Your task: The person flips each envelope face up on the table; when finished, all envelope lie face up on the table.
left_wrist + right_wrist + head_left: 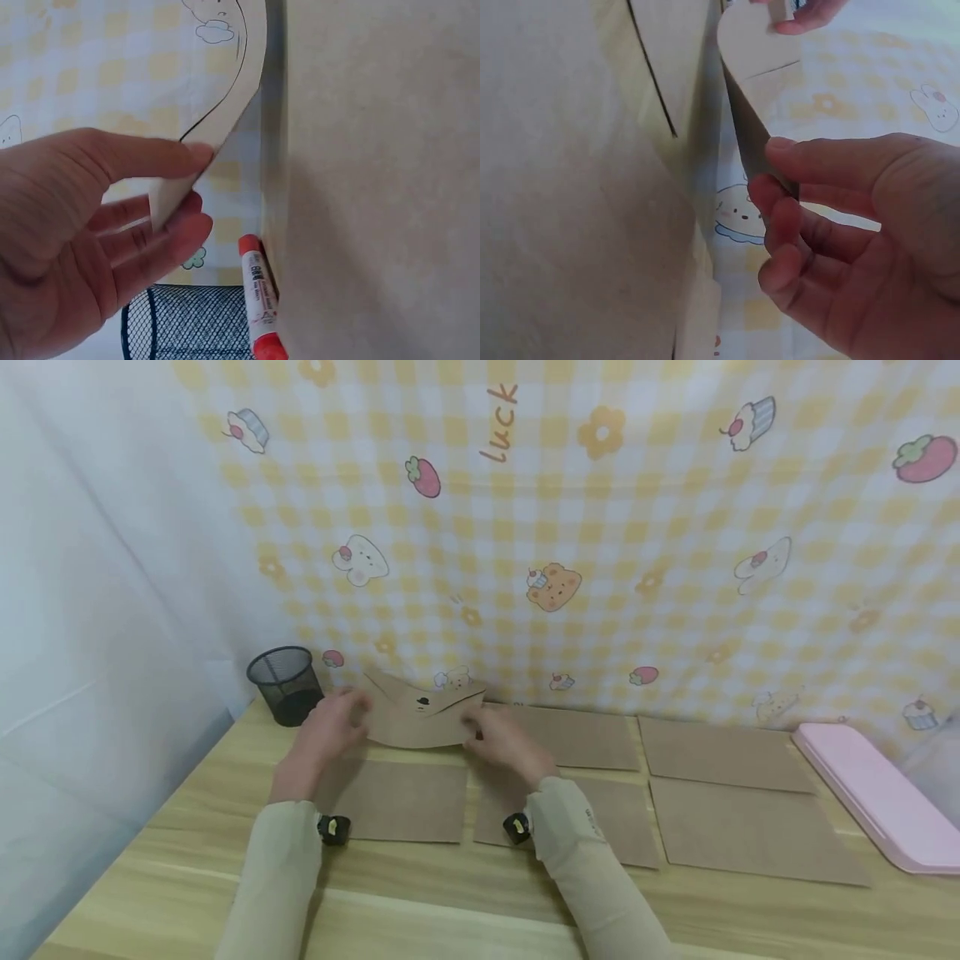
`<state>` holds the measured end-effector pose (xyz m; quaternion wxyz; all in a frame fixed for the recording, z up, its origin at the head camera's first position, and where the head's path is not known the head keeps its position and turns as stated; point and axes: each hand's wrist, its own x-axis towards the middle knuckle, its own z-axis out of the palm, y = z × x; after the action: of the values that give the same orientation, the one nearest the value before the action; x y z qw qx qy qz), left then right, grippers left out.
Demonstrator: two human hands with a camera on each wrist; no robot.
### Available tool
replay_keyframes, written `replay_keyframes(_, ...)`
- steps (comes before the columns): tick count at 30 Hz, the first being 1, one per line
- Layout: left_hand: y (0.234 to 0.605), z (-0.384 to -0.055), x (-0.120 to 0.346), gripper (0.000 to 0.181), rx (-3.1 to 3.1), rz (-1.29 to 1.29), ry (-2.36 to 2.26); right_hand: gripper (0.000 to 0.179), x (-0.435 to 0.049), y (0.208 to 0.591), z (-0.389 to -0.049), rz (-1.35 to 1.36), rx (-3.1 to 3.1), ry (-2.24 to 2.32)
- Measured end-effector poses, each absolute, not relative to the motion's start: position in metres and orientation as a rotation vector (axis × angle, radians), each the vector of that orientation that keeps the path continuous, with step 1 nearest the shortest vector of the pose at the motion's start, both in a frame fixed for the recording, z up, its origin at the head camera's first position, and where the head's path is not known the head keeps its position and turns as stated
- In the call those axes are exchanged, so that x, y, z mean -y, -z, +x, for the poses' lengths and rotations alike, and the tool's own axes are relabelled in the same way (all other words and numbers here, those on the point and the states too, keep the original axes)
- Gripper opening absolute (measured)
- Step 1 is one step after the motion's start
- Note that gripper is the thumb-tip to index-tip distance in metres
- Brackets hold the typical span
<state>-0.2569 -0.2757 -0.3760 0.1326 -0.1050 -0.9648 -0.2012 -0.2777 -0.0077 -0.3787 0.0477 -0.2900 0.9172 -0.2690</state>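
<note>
A brown kraft paper envelope (405, 728) is raised off the table near the back and bowed in the middle, its upper edge showing a dark slit. My left hand (330, 735) pinches its left end. In the left wrist view that thumb lies on the near face, with the fingers behind the paper (238, 82). The opposite end is pinched between thumb and fingers of my right hand (510, 743). Below it lie a flat envelope (408, 802) at the left and another flat envelope (600, 802) beside it.
Further flat envelopes (735, 756) lie in rows to the right, ending near a pink case (877, 793). A black mesh pen holder (285, 681) stands by my left hand. The left wrist view shows a white marker with red ends (259, 300). A checked curtain (600, 527) hangs behind.
</note>
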Motion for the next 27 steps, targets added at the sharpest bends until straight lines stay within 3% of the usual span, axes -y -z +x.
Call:
replay_keyframes(10, 0.389, -0.259, 0.269, 0.008, 2.797, -0.026, 0.681, 0.027, 0.015, 0.383, -0.273, -0.746, -2.846, 0.759)
replay_keyframes(20, 0.389, -0.262, 0.265, 0.004, 2.893, -0.232, 0.585, 0.015, 0.020, 0.384, -0.268, -0.666, -2.803, 0.755)
replay_keyframes(27, 0.389, -0.260, 0.263, 0.007, 2.936, -0.278, 0.592, 0.018, 0.021, 0.385, -0.269, -0.707, -2.828, 0.696)
